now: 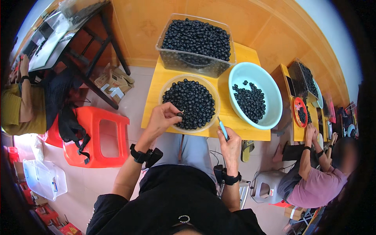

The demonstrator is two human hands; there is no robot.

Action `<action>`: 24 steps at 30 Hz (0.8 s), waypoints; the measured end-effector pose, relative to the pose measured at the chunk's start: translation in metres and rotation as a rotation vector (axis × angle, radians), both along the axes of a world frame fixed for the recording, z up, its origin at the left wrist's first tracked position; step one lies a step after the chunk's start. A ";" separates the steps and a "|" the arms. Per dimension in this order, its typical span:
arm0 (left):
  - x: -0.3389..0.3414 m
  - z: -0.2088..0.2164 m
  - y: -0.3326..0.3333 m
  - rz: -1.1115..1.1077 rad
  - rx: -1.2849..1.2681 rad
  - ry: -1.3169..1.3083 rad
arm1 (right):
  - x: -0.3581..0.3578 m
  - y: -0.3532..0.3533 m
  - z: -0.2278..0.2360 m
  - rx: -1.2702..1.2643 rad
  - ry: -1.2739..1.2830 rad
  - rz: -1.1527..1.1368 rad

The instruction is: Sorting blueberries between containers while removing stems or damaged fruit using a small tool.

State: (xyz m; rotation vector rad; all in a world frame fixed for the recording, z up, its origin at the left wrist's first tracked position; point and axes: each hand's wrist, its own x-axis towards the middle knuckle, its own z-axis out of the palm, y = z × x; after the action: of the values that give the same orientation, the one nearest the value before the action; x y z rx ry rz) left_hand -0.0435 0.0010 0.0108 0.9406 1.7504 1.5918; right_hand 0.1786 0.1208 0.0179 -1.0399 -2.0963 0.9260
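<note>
One fisheye view looks steeply down from the wearer's head, close above both hands (159, 120) (231, 143) and the table (250, 134), facing the wall (137, 31) beyond.

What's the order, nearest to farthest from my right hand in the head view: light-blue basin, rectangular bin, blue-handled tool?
From your right hand:
1. Blue-handled tool: held in it.
2. Light-blue basin: ahead, right.
3. Rectangular bin: farther ahead, left.
</note>
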 end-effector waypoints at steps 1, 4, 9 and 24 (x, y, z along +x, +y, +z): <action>0.004 0.004 -0.001 -0.073 0.058 -0.206 | -0.001 -0.002 0.002 0.002 -0.002 0.006; 0.014 0.016 -0.004 -0.188 0.143 -0.493 | -0.006 -0.009 0.009 -0.108 -0.055 0.018; 0.026 0.026 -0.009 -0.256 0.215 -0.745 | -0.012 -0.019 0.020 -0.112 -0.005 0.128; 0.034 0.016 -0.009 -0.330 0.351 -1.014 | -0.026 -0.027 0.050 0.086 0.063 0.419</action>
State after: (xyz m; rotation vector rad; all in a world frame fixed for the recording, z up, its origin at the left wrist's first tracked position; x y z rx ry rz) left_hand -0.0097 -0.0080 0.0269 0.3790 0.6049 1.7143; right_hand 0.1530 0.0938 0.0679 -0.5259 -2.3218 1.0366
